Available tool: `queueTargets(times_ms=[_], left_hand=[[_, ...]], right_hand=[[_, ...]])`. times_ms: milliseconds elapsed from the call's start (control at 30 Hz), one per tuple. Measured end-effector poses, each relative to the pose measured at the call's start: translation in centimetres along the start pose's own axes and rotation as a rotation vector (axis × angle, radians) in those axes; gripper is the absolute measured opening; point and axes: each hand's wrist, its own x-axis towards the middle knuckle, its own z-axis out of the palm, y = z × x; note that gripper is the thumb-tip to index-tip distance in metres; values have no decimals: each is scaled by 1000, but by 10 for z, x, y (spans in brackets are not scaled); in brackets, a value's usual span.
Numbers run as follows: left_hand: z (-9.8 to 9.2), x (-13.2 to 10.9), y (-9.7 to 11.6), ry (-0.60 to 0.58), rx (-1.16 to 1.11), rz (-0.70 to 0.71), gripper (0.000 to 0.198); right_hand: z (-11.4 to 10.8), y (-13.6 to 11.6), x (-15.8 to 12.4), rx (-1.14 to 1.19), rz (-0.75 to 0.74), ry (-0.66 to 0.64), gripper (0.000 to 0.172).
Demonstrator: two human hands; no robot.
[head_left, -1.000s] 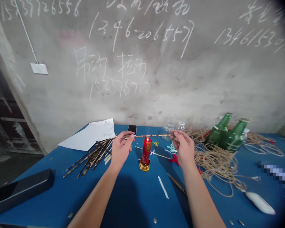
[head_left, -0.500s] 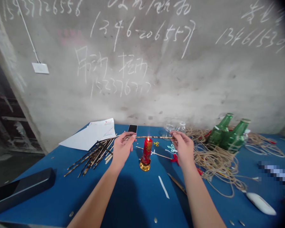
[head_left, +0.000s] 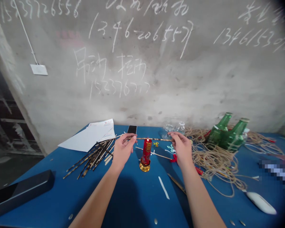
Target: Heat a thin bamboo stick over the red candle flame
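And there it was: a thin bamboo strip (head_left: 154,139), scorch-mottled, light and stiff, probably brittle where charred, best held at its ends. It spanned the left hand (head_left: 122,152) and right hand (head_left: 182,148), directly over the flame of a red candle (head_left: 146,151). The fingers (head_left: 132,136) of each hand pinched narrowly on it, forearms reaching in from below, wrists raised. Left of the left fingers lay a pile of scorched strips (head_left: 91,159); right of the right fingers, tangled twine (head_left: 215,163).

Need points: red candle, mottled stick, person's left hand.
Red candle (head_left: 146,152): head view, on its red body.
Mottled stick (head_left: 156,139): head view, on the span between the hands.
Left hand (head_left: 123,152): head view, on the back of the hand.
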Motion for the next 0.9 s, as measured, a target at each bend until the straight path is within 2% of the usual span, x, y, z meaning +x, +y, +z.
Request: queueTargets(times_ms=[600, 767, 900], left_hand=[[0, -3, 4, -27, 155, 39, 35], [0, -4, 4, 6, 297, 136, 30], [1, -5, 5, 25, 298, 163, 27]], right_hand=[[0, 1, 0, 30, 4, 15, 29], [-3, 5, 1, -45, -71, 16, 33], [-7, 9, 4, -20, -96, 38, 35]])
